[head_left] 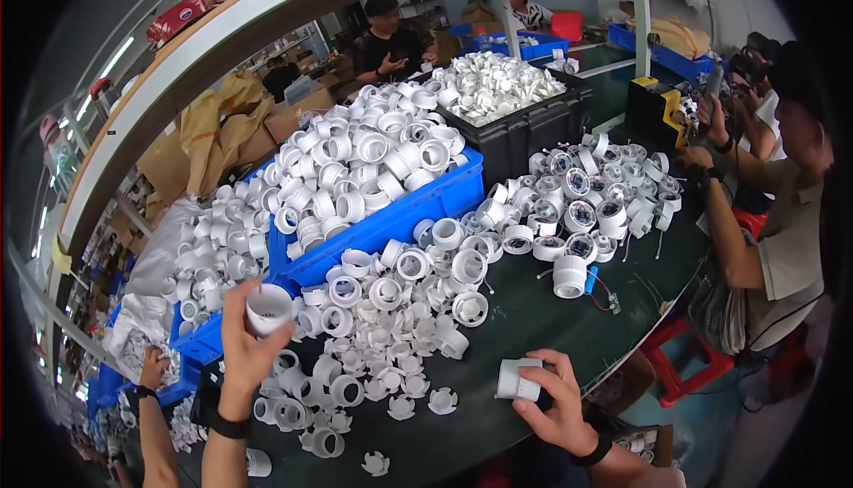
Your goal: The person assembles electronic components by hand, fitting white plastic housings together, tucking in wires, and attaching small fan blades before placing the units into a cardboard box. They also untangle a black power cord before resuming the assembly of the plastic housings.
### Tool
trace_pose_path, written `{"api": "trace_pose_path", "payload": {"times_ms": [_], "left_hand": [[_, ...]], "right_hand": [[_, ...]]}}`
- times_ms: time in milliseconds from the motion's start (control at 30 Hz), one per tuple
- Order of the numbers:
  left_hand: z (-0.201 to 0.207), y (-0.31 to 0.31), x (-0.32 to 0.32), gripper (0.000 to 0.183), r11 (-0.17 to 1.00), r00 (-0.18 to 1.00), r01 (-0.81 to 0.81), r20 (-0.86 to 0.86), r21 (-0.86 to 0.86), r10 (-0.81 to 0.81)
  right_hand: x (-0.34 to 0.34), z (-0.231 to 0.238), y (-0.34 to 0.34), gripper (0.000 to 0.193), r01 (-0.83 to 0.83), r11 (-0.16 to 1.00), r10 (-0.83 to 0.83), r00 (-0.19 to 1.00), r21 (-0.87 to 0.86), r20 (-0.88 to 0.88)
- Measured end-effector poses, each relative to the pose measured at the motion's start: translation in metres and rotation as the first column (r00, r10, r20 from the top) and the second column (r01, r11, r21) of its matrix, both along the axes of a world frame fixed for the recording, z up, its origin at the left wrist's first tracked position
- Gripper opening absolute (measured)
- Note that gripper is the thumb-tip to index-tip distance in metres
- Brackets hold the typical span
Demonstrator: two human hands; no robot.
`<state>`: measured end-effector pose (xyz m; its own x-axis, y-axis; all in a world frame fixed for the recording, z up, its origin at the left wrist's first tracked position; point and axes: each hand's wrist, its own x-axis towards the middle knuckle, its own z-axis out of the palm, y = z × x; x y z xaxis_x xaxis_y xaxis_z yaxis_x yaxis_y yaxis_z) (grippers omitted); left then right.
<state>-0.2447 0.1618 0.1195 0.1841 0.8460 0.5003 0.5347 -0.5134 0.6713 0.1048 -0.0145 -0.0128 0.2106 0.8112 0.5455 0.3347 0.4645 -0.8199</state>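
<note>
My left hand (242,346) is raised at the left of the table, its fingers and thumb closed round a white plastic cup-shaped housing (269,310) with its round opening tilted up. At the lower right, my right hand (560,406) grips a short white plastic cylinder (517,380) lying sideways between thumb and fingers, just over the dark green tabletop (475,430). Between both hands spread many white rings (346,390) and small petal-shaped white caps (382,359). Single caps (442,401) lie nearest my right hand.
A blue crate (382,217) heaped with white rings stands ahead, beside a black crate (533,137) of small white parts. Assembled round units with wires (582,213) pile up at the right. A co-worker's hand (153,368) reaches in at far left; another person (791,195) works at right.
</note>
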Motion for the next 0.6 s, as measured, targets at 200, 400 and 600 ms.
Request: {"api": "trace_pose_path", "payload": {"times_ms": [200, 400, 600], "left_hand": [[0.008, -0.152, 0.074, 0.059, 0.964, 0.8, 0.213, -0.595, 0.16, -0.078], [-0.021, -0.184, 0.099, 0.113, 0.959, 0.902, 0.284, -0.334, -0.016, -0.273], [-0.053, -0.218, 0.106, 0.109, 0.881, 0.849, 0.336, 0.512, -0.332, -0.131]], "right_hand": [[-0.007, 0.017, -0.012, 0.039, -0.27, 0.962, 0.267, 0.923, 0.029, -0.278], [-0.038, 0.057, -0.029, 0.061, -0.617, 0.786, 0.604, 0.749, 0.049, -0.273], [-0.053, 0.06, -0.048, 0.058, -0.619, 0.772, 0.608, 0.654, 0.144, -0.449]]}}
